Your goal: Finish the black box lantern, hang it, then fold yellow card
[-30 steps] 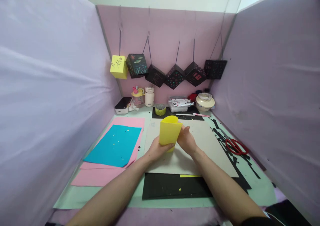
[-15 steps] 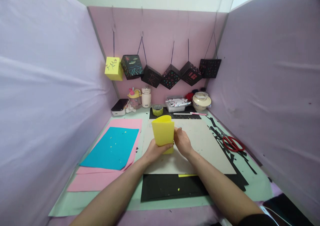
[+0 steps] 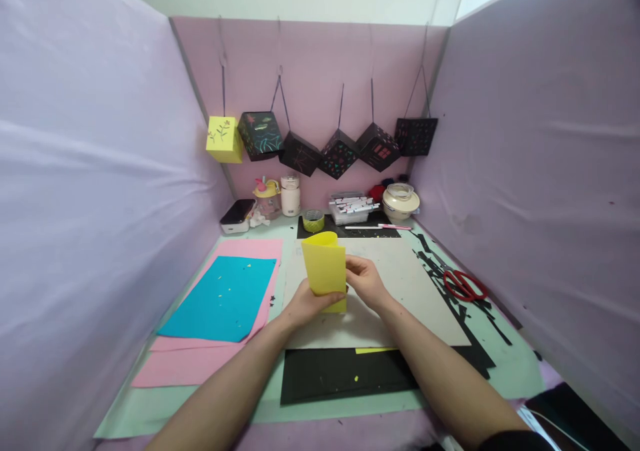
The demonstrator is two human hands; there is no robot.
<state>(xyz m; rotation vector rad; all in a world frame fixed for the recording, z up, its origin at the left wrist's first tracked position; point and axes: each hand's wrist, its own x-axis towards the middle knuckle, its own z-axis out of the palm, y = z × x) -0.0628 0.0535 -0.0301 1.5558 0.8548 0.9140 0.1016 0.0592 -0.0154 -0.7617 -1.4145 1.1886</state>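
A folded sheet of yellow paper point(image 3: 325, 268) stands upright above the white board, its top edge bulging open in a loop. My left hand point(image 3: 313, 304) is closed around its lower part, with the thumb across the near face and the other fingers hidden behind. At the paper's right edge, my right hand point(image 3: 365, 280) is closed, thumb and fingertips pinching that edge; some fingertips are partly hidden by the paper. Beneath both hands lies the white board point(image 3: 415, 304), on top of black paper point(image 3: 345, 378).
Blue paper point(image 3: 220, 298) and pink sheets point(image 3: 170, 368) lie at left. Red-handled scissors point(image 3: 465, 286) rest among black strips at right. Behind are a tape roll point(image 3: 313, 221), a box of pens point(image 3: 353, 208) and a lidded bowl point(image 3: 401, 202). Decorated paper boxes point(image 3: 340, 154) hang at the back.
The right hand's fingers have come from spread to pinched at the paper's right edge. The yellow paper has turned slightly and its face is more upright. The camera view has shifted a little right.
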